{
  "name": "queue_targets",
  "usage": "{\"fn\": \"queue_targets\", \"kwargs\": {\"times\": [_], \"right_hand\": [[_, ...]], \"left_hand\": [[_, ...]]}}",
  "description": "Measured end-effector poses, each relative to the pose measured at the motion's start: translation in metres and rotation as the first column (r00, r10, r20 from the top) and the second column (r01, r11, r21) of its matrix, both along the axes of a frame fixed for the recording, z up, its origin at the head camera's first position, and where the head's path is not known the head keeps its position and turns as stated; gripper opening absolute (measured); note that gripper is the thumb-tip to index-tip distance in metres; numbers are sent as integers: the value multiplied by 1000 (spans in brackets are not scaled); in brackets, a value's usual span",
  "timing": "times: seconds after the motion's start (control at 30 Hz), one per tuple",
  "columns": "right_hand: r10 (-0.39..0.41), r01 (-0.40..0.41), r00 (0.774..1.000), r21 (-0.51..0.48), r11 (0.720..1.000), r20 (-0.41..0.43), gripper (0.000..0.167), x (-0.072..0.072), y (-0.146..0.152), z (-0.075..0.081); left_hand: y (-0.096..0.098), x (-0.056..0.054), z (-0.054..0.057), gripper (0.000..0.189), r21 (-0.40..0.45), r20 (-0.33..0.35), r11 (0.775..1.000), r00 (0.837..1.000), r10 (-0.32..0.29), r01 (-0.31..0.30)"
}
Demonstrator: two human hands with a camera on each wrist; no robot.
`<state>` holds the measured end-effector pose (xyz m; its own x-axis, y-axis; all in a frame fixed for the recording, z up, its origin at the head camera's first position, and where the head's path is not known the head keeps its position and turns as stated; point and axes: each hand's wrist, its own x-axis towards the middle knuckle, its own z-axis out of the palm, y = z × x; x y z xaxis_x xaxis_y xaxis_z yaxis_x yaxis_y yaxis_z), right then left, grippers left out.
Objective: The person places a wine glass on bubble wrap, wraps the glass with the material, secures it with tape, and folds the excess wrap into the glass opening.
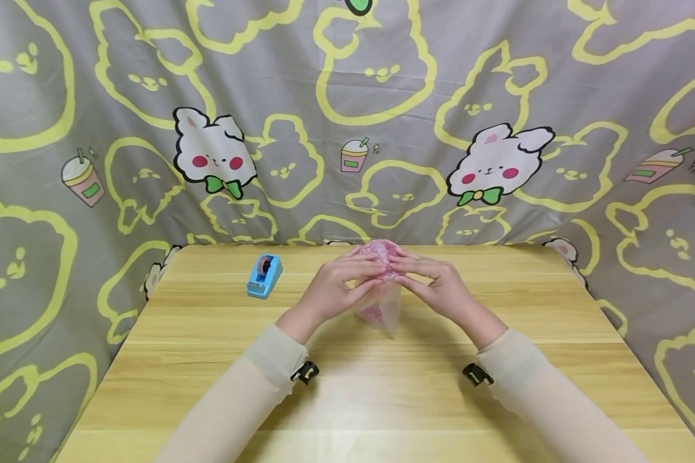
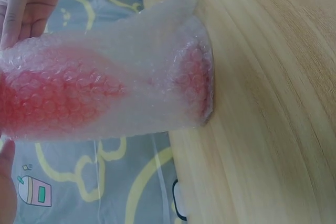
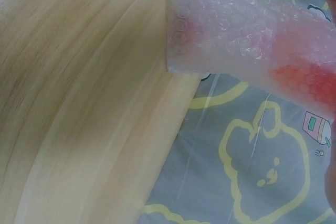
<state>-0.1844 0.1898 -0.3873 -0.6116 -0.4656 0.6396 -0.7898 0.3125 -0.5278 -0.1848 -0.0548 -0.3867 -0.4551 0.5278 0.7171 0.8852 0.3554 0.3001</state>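
A pink stemmed glass wrapped in bubble wrap (image 1: 376, 292) stands upright near the back edge of the table. Its red bowl, narrow stem and round foot show through the wrap (image 2: 58, 93) in the left wrist view. My left hand (image 1: 331, 288) holds the top from the left, fingers and thumb against the plastic. From the right side my right hand (image 1: 443, 286) holds it the same way, fingertips close to the other hand's. Below the hands the loose end of the wrap hangs down around the foot, at the tabletop.
A blue tape dispenser (image 1: 264, 276) with a roll of tape sits to the left of the hands. The wooden table (image 1: 347, 411) ends at a grey curtain (image 1: 301, 83) with cartoon prints, which also runs along both sides.
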Motion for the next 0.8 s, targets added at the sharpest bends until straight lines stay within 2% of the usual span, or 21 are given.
{"fn": "queue_targets", "kwargs": {"times": [0.3, 0.53, 0.8], "right_hand": [[-28, 28, 1000, -12, 1000, -7, 41, 1, -1, 2], [-36, 35, 999, -19, 999, -6, 41, 1, -1, 2], [-35, 32, 996, -41, 999, -77, 42, -1, -3, 4]], "left_hand": [[-6, 1, 1, 26, 28, 9, 1000, 1000, -6, 5], [-9, 1, 2, 25, 23, -2, 1000, 1000, 15, -15], [-8, -1, 5, 25, 15, -5, 1000, 1000, 21, -21]]}}
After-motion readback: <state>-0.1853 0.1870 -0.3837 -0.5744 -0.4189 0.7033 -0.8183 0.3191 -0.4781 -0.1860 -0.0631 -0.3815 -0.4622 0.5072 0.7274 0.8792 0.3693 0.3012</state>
